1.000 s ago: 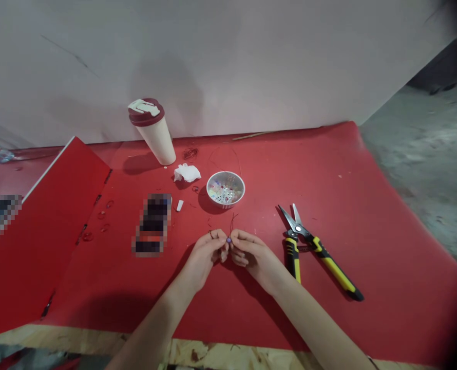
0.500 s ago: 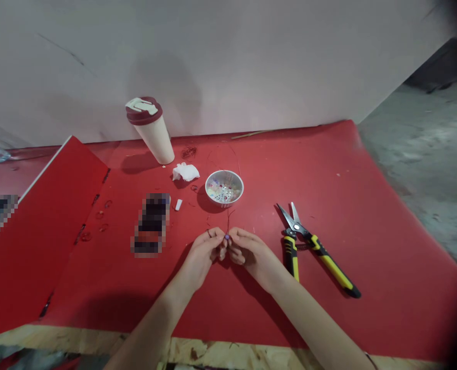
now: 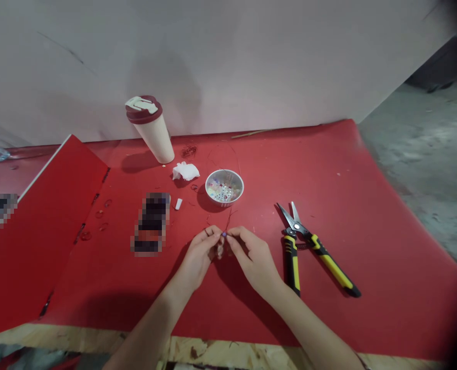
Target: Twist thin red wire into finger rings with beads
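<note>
Between the fingertips of both hands is a small purple bead [image 3: 224, 234], with a thin dark red cord [image 3: 229, 220] rising from it toward the bowl. My left hand [image 3: 202, 252] is closed in a pinch at the bead's left side. From the right, the thumb and forefinger of my right hand [image 3: 253, 254] pinch at the bead and the cord beside it. Just beyond the hands stands a small perforated metal bowl [image 3: 224, 201] with several pale and coloured beads [image 3: 216, 189] inside.
Spring-handled shears [image 3: 297, 226] lie with blades apart on the right. A pixelated dark object [image 3: 151, 223], a white piece [image 3: 178, 204], crumpled tissue [image 3: 186, 171] and a lidded cup [image 3: 155, 136] are left of the bowl. A red board [image 3: 47, 221] stands far left, near several small rings [image 3: 103, 226].
The bead has shifted slightly left and up. My right hand has turned, its thumb and forefinger now reaching further left, and the cord leans more to the right.
</note>
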Demonstrator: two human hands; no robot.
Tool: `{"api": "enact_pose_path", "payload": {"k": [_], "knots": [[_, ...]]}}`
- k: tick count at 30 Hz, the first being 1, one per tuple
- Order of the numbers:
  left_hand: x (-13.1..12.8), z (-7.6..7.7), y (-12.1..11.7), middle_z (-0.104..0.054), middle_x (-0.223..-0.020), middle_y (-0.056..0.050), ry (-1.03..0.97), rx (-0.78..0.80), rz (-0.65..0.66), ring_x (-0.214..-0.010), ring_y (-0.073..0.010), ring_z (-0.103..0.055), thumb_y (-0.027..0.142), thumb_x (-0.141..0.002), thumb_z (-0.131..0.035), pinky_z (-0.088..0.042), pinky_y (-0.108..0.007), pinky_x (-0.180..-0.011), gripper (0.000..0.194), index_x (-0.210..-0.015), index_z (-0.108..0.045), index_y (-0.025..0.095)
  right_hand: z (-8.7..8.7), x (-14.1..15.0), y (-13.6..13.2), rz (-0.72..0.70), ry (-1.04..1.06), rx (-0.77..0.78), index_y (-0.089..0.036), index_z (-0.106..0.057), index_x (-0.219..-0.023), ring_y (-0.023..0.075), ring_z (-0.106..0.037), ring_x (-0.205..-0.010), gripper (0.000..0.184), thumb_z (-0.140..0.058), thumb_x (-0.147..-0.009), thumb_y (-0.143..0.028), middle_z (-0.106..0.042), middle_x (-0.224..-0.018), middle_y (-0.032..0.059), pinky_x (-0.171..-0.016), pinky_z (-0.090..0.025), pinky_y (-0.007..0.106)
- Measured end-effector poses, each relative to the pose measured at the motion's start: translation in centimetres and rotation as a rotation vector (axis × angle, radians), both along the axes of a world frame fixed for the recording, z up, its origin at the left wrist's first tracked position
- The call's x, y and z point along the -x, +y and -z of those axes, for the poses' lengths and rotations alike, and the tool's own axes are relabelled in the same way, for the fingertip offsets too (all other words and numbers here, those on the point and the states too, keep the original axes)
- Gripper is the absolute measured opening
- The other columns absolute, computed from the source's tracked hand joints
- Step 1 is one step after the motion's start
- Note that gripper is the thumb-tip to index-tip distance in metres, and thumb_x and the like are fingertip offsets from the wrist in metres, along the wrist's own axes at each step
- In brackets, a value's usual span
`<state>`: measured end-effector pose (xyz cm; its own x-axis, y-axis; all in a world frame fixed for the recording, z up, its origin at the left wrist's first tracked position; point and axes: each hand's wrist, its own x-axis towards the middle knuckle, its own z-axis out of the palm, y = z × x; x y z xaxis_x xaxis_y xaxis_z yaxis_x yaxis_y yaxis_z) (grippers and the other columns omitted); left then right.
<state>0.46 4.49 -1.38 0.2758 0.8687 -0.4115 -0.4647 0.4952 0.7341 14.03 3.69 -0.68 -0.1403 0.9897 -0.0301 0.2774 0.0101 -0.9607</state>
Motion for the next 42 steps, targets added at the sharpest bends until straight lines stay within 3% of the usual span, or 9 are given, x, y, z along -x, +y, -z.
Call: {"api": "enact_pose_path", "payload": {"k": [6, 17, 23, 30, 37, 42], "knots": [[0.0, 0.0, 0.0, -0.043, -0.062, 0.004, 0.004, -0.006, 0.015, -0.053, -0.0067, -0.040, 0.032, -0.076, -0.064, -0.033, -0.020, -0.055, 0.023, -0.069, -0.050, 0.015, 0.3, -0.2, -0.3, -0.031, -0.062, -0.069, -0.020, -0.054, -0.082, 0.0151, -0.056, -0.067, 0.018, -0.041, -0.091, -0.027, -0.062, -0.075, 0.0031, -0.065, -0.043, 0.026], [0.0, -0.5, 0.1, -0.042, -0.063, 0.003, 0.066, -0.082, 0.035, -0.055, -0.0079, -0.039, 0.032, -0.078, -0.061, -0.031, -0.022, -0.056, 0.025, -0.064, -0.048, 0.016, -0.6, -0.3, 0.3, -0.086, 0.301, 0.178, -0.020, -0.055, -0.076, 0.0109, -0.050, -0.056, 0.018, -0.048, -0.088, -0.031, -0.059, -0.066, -0.0020, -0.057, -0.043, 0.024], [0.1, -0.3, -0.3, -0.043, -0.065, 0.003, 0.103, -0.127, 0.009, -0.057, -0.0090, -0.040, 0.036, -0.079, -0.060, -0.032, -0.022, -0.057, 0.025, -0.067, -0.049, 0.017, -0.7, -0.5, 0.1, -0.079, 0.202, 0.098, -0.020, -0.056, -0.078, 0.0115, -0.052, -0.061, 0.014, -0.048, -0.088, -0.027, -0.059, -0.068, -0.0019, -0.059, -0.043, 0.023], [0.5, -0.6, -0.7, -0.042, -0.065, 0.002, 0.239, -0.350, 0.040, -0.062, -0.0120, -0.039, 0.039, -0.085, -0.053, -0.032, -0.025, -0.064, 0.027, -0.068, -0.051, 0.018, -0.4, -0.6, -0.1, -0.052, 0.065, -0.011, -0.021, -0.056, -0.078, 0.0143, -0.055, -0.065, 0.012, -0.049, -0.086, -0.026, -0.060, -0.073, 0.0011, -0.062, -0.044, 0.026], [0.6, -1.9, -0.7, -0.041, -0.065, 0.001, 0.467, -0.475, 0.082, -0.064, -0.0138, -0.038, 0.038, -0.088, -0.048, -0.030, -0.027, -0.066, 0.031, -0.064, -0.048, 0.019, -0.1, -0.6, -0.1, -0.069, 0.140, -0.009, -0.020, -0.058, -0.076, 0.0142, -0.054, -0.063, 0.012, -0.051, -0.085, -0.023, -0.058, -0.069, 0.0009, -0.062, -0.044, 0.027], [0.5, -1.9, -0.5, -0.041, -0.064, 0.002, 0.423, -0.426, 0.095, -0.063, -0.0132, -0.038, 0.036, -0.087, -0.049, -0.031, -0.026, -0.066, 0.030, -0.062, -0.047, 0.018, 0.0, -0.6, 0.1, -0.062, 0.285, 0.104, -0.020, -0.057, -0.074, 0.0122, -0.050, -0.060, 0.012, -0.054, -0.083, -0.026, -0.054, -0.068, -0.0009, -0.059, -0.043, 0.025]]}}
